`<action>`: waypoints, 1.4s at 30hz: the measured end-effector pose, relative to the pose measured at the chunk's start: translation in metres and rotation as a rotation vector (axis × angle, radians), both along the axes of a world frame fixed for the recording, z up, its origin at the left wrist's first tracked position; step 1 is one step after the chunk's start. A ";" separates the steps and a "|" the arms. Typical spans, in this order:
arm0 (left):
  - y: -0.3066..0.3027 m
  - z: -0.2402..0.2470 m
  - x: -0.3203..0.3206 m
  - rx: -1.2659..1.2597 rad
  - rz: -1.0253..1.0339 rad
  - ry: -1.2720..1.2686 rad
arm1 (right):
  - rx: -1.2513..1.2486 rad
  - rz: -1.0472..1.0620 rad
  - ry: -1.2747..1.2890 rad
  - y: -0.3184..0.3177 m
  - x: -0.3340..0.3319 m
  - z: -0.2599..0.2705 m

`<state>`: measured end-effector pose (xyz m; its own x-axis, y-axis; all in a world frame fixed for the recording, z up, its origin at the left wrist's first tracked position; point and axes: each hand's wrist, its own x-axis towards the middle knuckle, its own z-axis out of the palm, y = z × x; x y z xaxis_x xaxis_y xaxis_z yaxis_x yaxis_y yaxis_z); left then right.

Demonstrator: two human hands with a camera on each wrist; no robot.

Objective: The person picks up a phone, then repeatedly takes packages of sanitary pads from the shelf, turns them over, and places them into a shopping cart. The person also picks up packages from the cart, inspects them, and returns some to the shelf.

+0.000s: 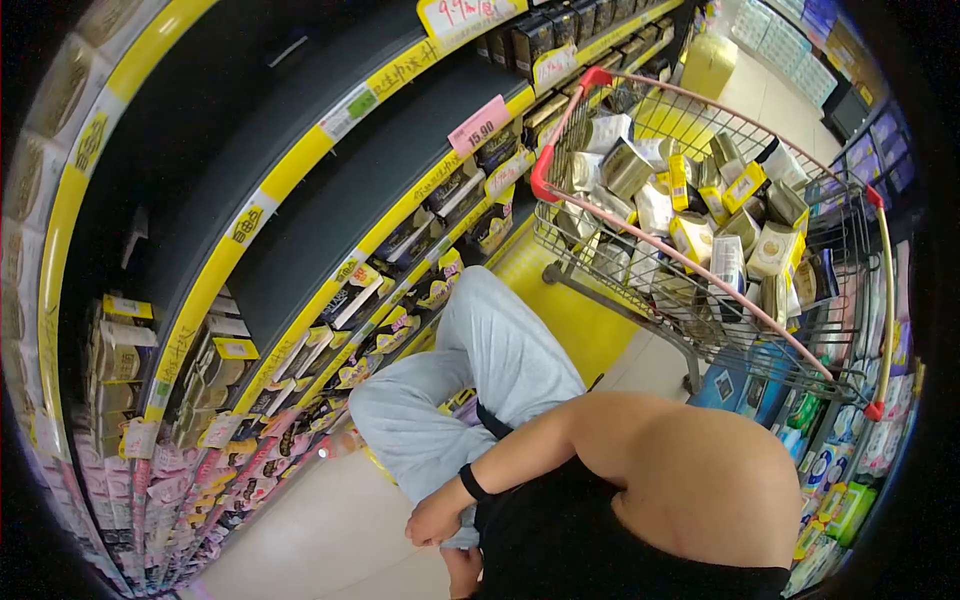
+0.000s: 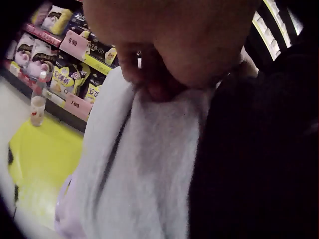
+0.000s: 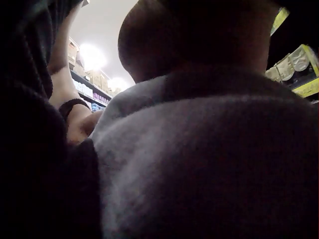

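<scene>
In the head view my right hand (image 1: 437, 515), below a black wristband (image 1: 475, 482), lies over the grey trousers (image 1: 510, 340) with its fingers loosely bent. Just under it shows part of my left hand (image 1: 463, 572), the rest hidden by the right arm and the black top (image 1: 590, 530). Large and dark in the left wrist view, the left hand (image 2: 169, 45) has its fingertips against the trousers (image 2: 149, 159); no object shows in it. The right wrist view is mostly shadow, with the right hand (image 3: 194, 40) over grey cloth (image 3: 209, 149).
A wire shopping cart (image 1: 780, 345) full of loose white, gold and yellow packs (image 1: 690, 240) stands beside the legs. Along the left run shelves (image 1: 300, 180) with price tags, bare stretches and soft packs (image 1: 215, 365). A bottle (image 2: 37, 107) stands on the floor by the lowest shelf.
</scene>
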<state>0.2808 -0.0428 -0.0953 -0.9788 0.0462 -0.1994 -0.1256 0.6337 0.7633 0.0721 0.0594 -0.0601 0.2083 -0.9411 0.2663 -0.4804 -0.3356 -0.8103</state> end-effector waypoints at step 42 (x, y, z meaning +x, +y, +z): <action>-0.044 0.079 -0.220 -0.461 -0.807 -0.659 | -0.142 -0.653 -0.109 0.123 -0.186 0.079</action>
<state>0.0612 -0.0865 -0.0163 -0.3949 0.4037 -0.8253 0.1554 0.9147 0.3731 -0.1141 0.1819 0.0190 -0.4262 -0.8191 0.3839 -0.5384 -0.1113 -0.8353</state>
